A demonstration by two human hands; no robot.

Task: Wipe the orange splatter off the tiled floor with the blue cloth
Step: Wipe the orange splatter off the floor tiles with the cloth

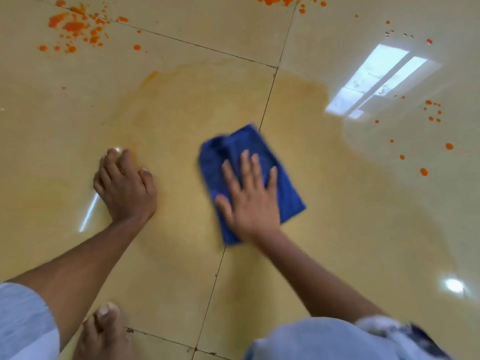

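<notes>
the right hand (249, 201) lies flat on the blue cloth (249, 178), fingers (245, 162) straight and spread, pressing the cloth against the tiled floor (181, 255). the fingers are released, not curled round the fabric. the cloth is folded and lies across a grout line (267, 105), near the middle of the view; its edges are blurred, and the part under the palm is hidden.

the left hand (126, 183) rests on the floor well to the left of the cloth, palm down, holding nothing. its fingers bend slightly at the knuckles with the tips on the tile; how much of the palm touches the floor cannot be told.

a dull yellowish smear (207, 100) covers the tiles around both hands. orange splatter (75, 27) lies in a dense patch at the upper left, well apart from the cloth. a second patch (280, 0) is cut off by the top edge. scattered orange drops (423, 172) lie at the right, beyond the smear.

a bright window reflection (376, 81) shows on the glossy tile at the upper right. a bare foot (104, 333) stands at the bottom left, partly cut off. pale blue clothing (23, 320) fills both lower corners, blurred; dark fabric at the lower right is too blurred to identify.
</notes>
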